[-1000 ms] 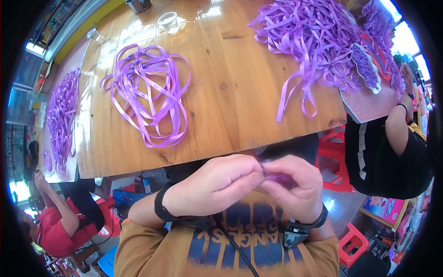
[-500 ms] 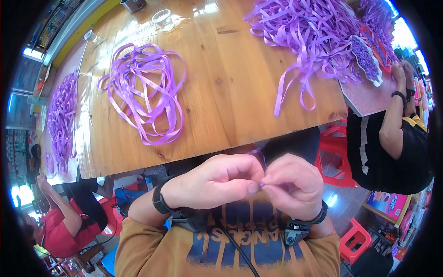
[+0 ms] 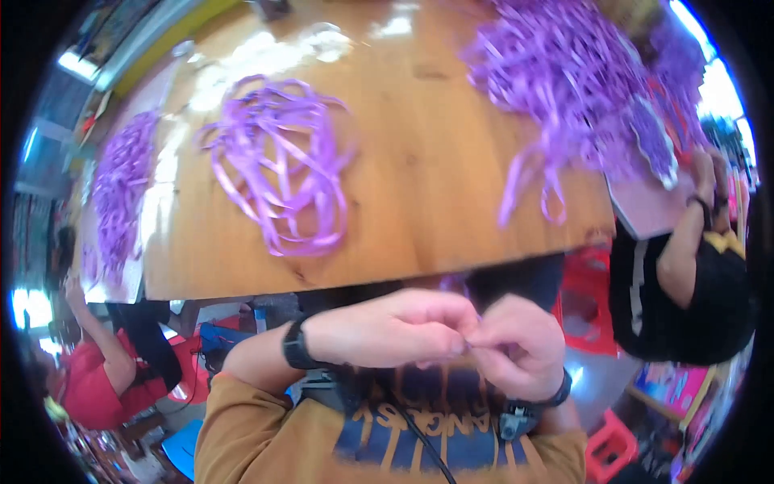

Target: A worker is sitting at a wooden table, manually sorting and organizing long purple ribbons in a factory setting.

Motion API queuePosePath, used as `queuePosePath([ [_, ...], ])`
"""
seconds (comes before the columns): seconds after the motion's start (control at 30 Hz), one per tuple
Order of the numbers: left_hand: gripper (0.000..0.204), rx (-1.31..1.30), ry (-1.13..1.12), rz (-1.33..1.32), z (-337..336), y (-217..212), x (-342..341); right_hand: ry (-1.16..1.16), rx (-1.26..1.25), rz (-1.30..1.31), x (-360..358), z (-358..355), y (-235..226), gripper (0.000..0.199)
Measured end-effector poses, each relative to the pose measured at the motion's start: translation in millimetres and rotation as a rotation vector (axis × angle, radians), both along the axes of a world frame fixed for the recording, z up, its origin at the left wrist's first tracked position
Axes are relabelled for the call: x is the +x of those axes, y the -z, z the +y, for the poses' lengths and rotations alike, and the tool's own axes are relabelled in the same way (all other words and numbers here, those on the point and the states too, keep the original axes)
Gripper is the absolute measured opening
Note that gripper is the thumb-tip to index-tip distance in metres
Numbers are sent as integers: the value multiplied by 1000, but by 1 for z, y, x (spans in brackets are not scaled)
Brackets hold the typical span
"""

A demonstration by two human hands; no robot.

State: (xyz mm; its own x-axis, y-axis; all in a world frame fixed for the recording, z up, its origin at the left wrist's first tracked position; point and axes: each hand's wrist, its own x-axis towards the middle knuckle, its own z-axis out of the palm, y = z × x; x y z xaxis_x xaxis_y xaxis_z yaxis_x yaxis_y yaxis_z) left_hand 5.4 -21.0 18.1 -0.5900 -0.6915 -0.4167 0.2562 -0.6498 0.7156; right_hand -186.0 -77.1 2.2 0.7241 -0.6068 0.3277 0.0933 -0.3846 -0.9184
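In front of my chest, below the table's near edge, my left hand point(image 3: 391, 329) and my right hand point(image 3: 520, 343) meet at the fingertips. Both are closed in a pinch on a purple ribbon point(image 3: 453, 282), a bit of which shows beyond my fingers. The pinched part is tiny and smeared, so its exact shape cannot be made out. On the wooden table point(image 3: 403, 177) ahead, a loose bundle of looped purple ribbons point(image 3: 282, 173) lies left of centre. A much larger heap of purple ribbons point(image 3: 564, 81) covers the far right.
A white-edged tray of small purple pieces point(image 3: 651, 137) sits beside the heap. More ribbons point(image 3: 125, 194) lie on a side surface at left. One person in black point(image 3: 685, 290) works at right, another in red point(image 3: 101, 379) at left. Red stools point(image 3: 609, 444) stand on the floor.
The view has shifted and blurred. My hands sit slightly lower in it, still pinched together. The small purple bit at my fingertips shows less clearly now.
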Motion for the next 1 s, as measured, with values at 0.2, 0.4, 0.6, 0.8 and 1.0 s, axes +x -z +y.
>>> queuePosePath([
  [0.2,11,-129,18,240,0,27,-10,151,51,48,-9,17,8,17],
  [0.4,11,-151,-29,230,9,39,-7,96,-18,79,-2,19,3,19],
  [0.6,10,-121,-37,220,9,25,5,157,-140,134,9,18,-4,21],
  [0.8,10,-152,-137,90,4,20,11,133,-202,107,16,6,-3,21],
  [1.0,8,-40,-159,72,1,16,5,162,-134,109,10,8,-4,24],
])
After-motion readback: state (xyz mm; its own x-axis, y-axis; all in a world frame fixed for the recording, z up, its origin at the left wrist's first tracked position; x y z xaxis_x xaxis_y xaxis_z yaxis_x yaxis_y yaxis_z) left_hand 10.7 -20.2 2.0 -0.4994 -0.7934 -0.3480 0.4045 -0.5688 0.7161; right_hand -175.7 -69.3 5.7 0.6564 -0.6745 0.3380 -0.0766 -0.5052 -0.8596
